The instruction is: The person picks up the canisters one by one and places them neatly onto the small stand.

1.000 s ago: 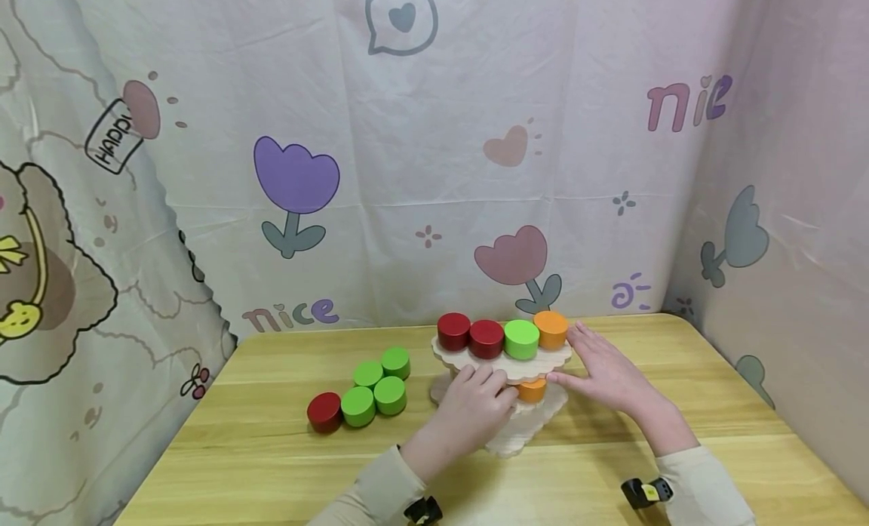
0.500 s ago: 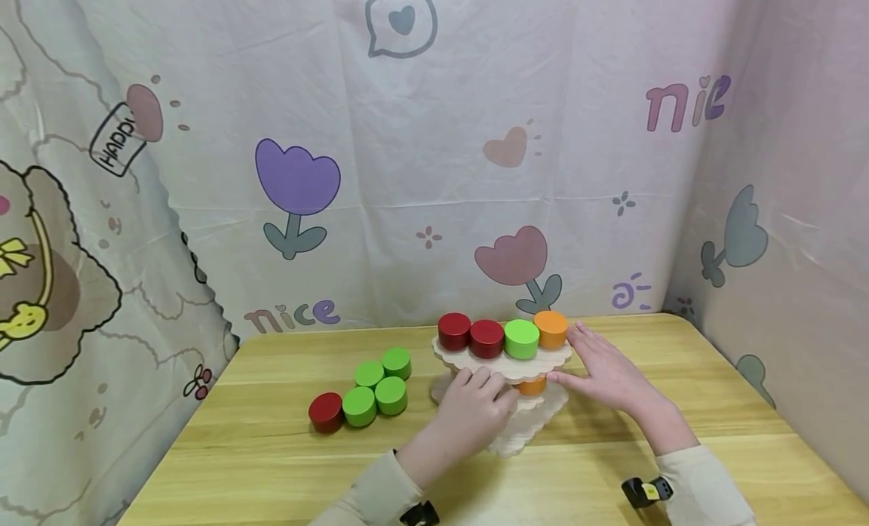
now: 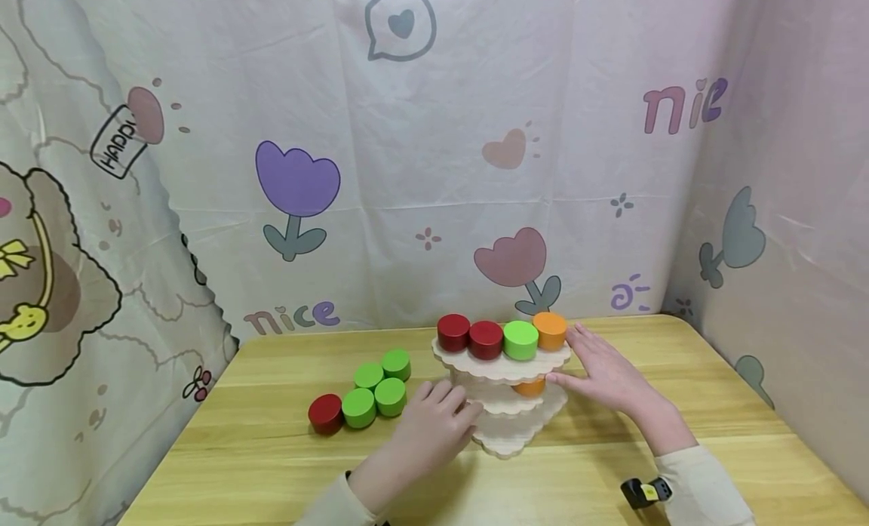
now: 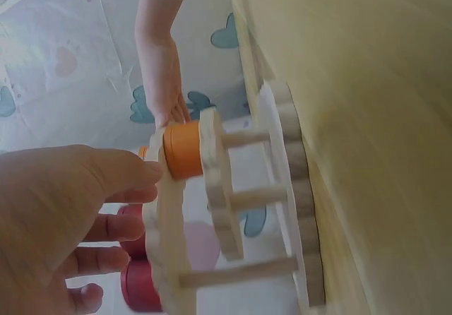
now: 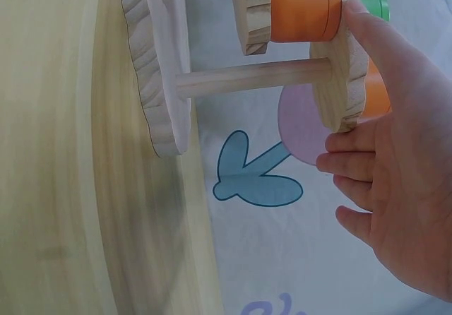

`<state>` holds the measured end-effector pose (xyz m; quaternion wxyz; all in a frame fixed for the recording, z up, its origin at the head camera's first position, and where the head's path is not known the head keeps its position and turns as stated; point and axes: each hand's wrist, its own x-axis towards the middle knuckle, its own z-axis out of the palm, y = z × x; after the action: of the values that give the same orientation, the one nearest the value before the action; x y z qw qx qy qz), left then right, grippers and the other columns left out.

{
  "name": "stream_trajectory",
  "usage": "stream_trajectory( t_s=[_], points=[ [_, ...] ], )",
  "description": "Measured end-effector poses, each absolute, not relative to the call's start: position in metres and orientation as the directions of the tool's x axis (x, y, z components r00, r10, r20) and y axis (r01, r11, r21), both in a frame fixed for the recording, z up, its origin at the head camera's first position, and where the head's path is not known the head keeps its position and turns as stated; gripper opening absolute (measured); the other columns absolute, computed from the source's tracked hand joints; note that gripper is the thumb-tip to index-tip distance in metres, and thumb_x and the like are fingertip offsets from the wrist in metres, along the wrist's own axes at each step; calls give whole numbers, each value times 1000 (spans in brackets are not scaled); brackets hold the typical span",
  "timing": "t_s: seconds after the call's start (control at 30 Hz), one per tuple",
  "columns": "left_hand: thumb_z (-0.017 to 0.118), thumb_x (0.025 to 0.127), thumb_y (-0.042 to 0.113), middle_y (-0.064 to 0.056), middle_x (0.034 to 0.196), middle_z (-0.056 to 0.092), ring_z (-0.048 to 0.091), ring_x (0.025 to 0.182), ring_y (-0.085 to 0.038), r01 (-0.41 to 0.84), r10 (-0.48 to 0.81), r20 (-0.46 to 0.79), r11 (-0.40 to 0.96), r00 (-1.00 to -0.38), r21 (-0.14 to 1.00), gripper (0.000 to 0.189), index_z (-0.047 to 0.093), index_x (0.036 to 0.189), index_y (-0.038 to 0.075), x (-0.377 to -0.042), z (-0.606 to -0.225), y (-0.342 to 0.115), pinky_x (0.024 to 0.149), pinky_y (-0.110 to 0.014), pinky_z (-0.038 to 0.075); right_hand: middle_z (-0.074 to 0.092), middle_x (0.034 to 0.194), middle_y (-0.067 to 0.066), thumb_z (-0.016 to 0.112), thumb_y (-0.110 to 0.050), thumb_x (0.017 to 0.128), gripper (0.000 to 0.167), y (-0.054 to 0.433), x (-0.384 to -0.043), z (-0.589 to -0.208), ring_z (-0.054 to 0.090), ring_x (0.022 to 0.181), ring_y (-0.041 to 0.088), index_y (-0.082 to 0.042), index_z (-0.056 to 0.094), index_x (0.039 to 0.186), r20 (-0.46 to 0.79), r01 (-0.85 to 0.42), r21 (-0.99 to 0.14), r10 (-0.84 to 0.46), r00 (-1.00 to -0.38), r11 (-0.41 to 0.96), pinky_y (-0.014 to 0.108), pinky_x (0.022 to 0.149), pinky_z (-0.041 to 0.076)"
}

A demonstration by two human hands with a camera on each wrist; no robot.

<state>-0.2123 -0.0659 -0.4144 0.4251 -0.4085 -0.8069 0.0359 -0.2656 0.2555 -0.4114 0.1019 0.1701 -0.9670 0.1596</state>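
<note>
A pale wooden tiered stand [image 3: 502,369] with scalloped edges stands on the table. Along its top tier sit two red round blocks [image 3: 486,340], a green block [image 3: 520,340] and an orange block [image 3: 550,330]. Another orange block [image 3: 529,388] is on the middle tier [image 3: 498,402], partly hidden under the top one. My left hand [image 3: 434,428] is at the stand's front left, fingers loosely bent, holding nothing. At the right end, my right hand [image 3: 611,375] rests against the top tier's edge, thumb [image 5: 385,39] and fairly straight fingers [image 5: 349,163] spread apart.
Several green round blocks [image 3: 359,407] and one red block [image 3: 326,413] lie grouped on the wooden table [image 3: 258,466], left of the stand. A printed cloth [image 3: 407,133] hangs behind and at both sides.
My left hand has drawn back from the stand's front toward the left and nearer to me, uncovering more of the middle and bottom tiers. The right hand stays in place.
</note>
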Motion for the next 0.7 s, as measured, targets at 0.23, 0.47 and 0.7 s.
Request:
stream_trajectory(
  t_s=[0.23,0.47,0.7],
  points=[
    [82,69,32,7,81,58,51,78,-14,618,661,668,693,-341,-371,26,70,91,25,-208,-414,-96,68,-28,37,29,155,25,56,-66,86,97,255,-265,-411,23,146,43,6,33,147,248,-357,-274,-293,-923,893,57,116,22],
    [84,69,33,6,84,59,51,80,-14,609,644,649,719,-404,-334,30,69,93,24,-205,-416,-125,69,-30,40,28,156,25,56,-66,86,97,256,-266,-411,22,146,43,6,32,147,246,-358,-276,-294,-924,892,57,116,21],
    [85,68,33,5,85,59,54,82,-15,597,621,652,741,-435,-308,31,71,94,22,-206,-421,-153,69,-32,41,28,156,25,56,-67,86,97,256,-266,-413,22,146,43,5,33,147,246,-351,-277,-287,-926,895,58,116,22]
  ],
)
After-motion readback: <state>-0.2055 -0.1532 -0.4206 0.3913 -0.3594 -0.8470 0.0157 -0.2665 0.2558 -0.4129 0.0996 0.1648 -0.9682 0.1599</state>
